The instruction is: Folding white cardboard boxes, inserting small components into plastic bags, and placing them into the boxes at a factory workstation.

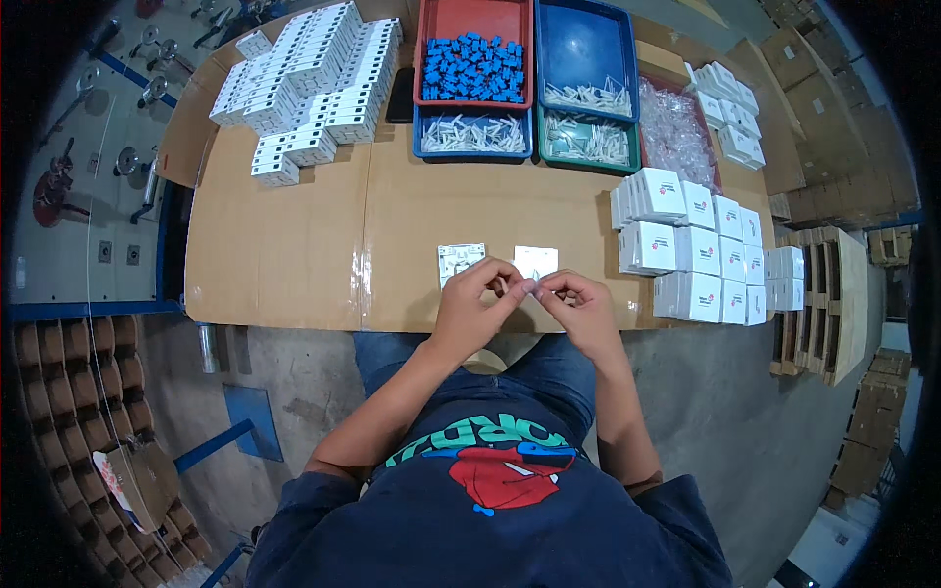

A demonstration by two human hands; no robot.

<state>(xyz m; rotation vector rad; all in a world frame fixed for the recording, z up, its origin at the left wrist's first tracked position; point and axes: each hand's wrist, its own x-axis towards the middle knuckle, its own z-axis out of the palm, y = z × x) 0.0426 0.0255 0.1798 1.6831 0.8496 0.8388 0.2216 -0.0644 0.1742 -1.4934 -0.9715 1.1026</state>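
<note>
Landmark: white card lying flat on the cardboard sheet, near its front edge. Small whitish piece is at the near side of the card, held up between both hands; too small to tell what it is. Left hand is nearer the person and left of the card, thumb and index finger pinched narrow on the piece, other fingers curled. Right hand is nearer the person and right of the card, thumb and index finger also pinched on the piece, fingertips almost meeting the left ones. Cannot tell whether either hand touches the card.

Printed card lies left of the white card, apart from it, partly behind the left hand. Beyond the white card: small blue tray with thin white pieces, red tray with blue blocks farther back, green tray and big blue tray, both with thin white pieces too. Clear plastic bags heaped beyond and right of the card. White boxes in stacked rows right of the card. Far left and beyond it, stacked white blocks; flat black thing just beside them.
</note>
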